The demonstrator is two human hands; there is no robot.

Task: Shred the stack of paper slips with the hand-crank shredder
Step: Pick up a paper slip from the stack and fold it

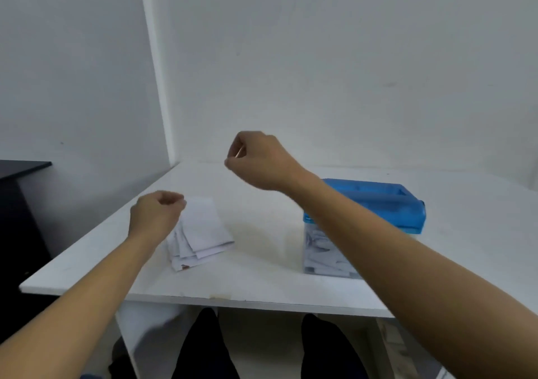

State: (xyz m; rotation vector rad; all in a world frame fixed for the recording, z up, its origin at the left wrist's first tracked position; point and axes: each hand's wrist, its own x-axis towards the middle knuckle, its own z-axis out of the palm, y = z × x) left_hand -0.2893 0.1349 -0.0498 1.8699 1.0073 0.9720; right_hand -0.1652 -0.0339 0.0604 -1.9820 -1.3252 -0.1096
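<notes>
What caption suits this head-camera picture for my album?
Left hand above paper slips, right hand raised near blue-lidded shredder, over a white table.

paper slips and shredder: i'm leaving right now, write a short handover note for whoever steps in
Left hand: fingers curled over the left edge of the stack of paper slips; whether it pinches one is unclear.
Right hand: curled, raised above the table, nothing visible in it.
Hand-crank shredder: right of the stack, paper pieces already in its clear bin.
Left to do: feed the stack through and crank.
</notes>
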